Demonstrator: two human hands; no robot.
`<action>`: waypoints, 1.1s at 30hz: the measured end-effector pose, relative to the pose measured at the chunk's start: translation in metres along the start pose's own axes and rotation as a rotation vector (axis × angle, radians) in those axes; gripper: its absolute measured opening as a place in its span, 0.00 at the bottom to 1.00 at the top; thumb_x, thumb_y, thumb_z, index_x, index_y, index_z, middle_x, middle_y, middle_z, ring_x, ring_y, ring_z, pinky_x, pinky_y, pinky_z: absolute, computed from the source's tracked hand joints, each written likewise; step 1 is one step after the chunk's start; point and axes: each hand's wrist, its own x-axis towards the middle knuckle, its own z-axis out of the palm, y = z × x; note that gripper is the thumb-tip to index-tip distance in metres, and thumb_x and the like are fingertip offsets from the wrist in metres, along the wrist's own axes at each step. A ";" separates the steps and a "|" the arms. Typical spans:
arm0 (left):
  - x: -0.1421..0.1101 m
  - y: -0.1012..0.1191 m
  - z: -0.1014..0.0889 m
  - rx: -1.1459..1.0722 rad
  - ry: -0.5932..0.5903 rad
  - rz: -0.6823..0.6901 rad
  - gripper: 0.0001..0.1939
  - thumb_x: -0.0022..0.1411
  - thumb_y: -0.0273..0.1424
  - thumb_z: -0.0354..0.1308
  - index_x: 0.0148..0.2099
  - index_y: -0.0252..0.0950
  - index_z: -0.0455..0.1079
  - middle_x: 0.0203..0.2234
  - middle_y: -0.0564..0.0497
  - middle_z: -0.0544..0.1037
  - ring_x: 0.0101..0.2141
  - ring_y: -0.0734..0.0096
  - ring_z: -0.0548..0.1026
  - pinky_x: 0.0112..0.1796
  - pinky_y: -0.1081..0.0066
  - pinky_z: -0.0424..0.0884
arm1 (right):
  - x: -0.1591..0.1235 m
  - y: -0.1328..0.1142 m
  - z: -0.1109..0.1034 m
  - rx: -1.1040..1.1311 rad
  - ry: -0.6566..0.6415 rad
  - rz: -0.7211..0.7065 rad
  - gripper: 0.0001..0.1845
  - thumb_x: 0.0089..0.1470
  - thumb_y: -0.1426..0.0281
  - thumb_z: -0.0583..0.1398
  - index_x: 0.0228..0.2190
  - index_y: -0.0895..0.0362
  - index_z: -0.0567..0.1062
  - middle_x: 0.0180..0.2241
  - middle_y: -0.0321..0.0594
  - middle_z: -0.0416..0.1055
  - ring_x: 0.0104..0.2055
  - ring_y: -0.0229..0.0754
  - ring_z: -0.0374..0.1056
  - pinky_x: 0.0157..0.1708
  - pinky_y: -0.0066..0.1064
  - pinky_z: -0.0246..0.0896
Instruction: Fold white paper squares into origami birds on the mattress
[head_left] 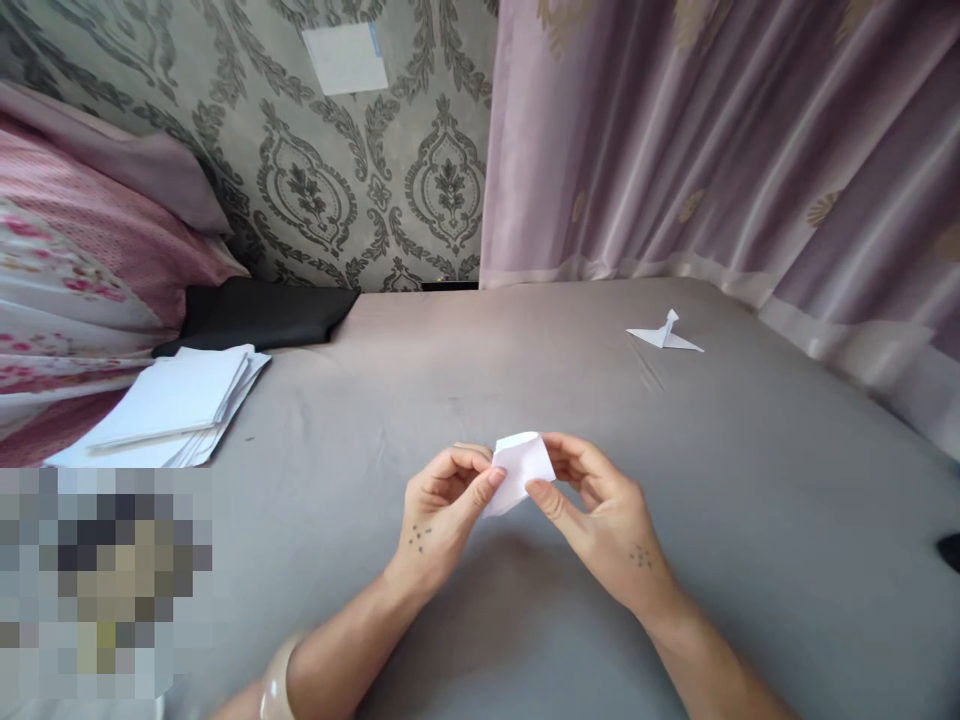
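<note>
A small piece of folded white paper [523, 470] is held up between both hands, above the grey sheet. My left hand [448, 505] pinches its left edge, thumb in front and fingers curled behind. On the other side, my right hand [600, 505] grips the right edge, its thumb on the near face and its fingers behind the paper. The back of the paper is hidden. Farther off to the right, a folded white paper crane [666, 333] rests on the sheet.
A stack of white paper [176, 400] lies at the left, with a black flat item [262, 312] behind it. The grey-sheeted surface [450, 380] meets a patterned wall [360, 180] and a pink curtain [637, 150]. Floral fabric [67, 270] hangs at left. The lower left corner is pixelated.
</note>
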 end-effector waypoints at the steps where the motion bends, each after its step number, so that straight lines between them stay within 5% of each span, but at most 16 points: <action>1: 0.000 0.000 0.001 -0.005 0.008 -0.006 0.09 0.57 0.33 0.65 0.30 0.34 0.69 0.29 0.51 0.73 0.29 0.75 0.70 0.29 0.76 0.68 | 0.000 0.000 0.000 -0.002 -0.026 0.005 0.16 0.54 0.65 0.63 0.44 0.54 0.73 0.41 0.42 0.76 0.43 0.42 0.74 0.44 0.34 0.71; 5: -0.002 -0.001 0.001 -0.046 -0.018 0.004 0.09 0.57 0.32 0.65 0.32 0.35 0.67 0.29 0.52 0.73 0.30 0.75 0.71 0.30 0.76 0.69 | -0.001 -0.002 0.000 -0.068 -0.017 -0.037 0.10 0.56 0.66 0.61 0.41 0.53 0.75 0.39 0.39 0.77 0.41 0.41 0.73 0.42 0.32 0.71; 11: -0.002 -0.006 -0.003 0.109 -0.096 0.119 0.15 0.62 0.29 0.60 0.51 0.41 0.69 0.36 0.50 0.75 0.35 0.72 0.73 0.37 0.73 0.71 | -0.002 -0.001 -0.002 -0.277 -0.037 -0.230 0.09 0.57 0.71 0.60 0.41 0.50 0.74 0.38 0.36 0.75 0.40 0.38 0.72 0.41 0.29 0.68; 17: -0.003 -0.006 -0.007 0.283 -0.075 0.287 0.10 0.62 0.25 0.59 0.46 0.40 0.75 0.35 0.49 0.78 0.36 0.70 0.75 0.38 0.71 0.72 | -0.006 0.004 -0.001 -0.412 0.071 -0.356 0.15 0.55 0.72 0.62 0.45 0.50 0.69 0.37 0.35 0.74 0.38 0.38 0.72 0.41 0.29 0.68; 22: -0.005 -0.016 -0.009 0.233 0.002 0.327 0.11 0.61 0.24 0.60 0.46 0.41 0.71 0.36 0.50 0.78 0.36 0.70 0.76 0.39 0.70 0.74 | -0.006 -0.001 -0.002 -0.410 -0.010 -0.381 0.10 0.56 0.75 0.61 0.38 0.50 0.69 0.32 0.31 0.73 0.34 0.36 0.70 0.38 0.28 0.65; 33: -0.002 -0.005 -0.009 0.280 -0.203 0.324 0.08 0.62 0.21 0.58 0.42 0.37 0.71 0.36 0.52 0.77 0.40 0.74 0.75 0.44 0.74 0.71 | -0.002 -0.004 0.000 -0.256 -0.033 -0.367 0.11 0.54 0.79 0.61 0.38 0.53 0.73 0.37 0.36 0.71 0.41 0.37 0.69 0.42 0.28 0.65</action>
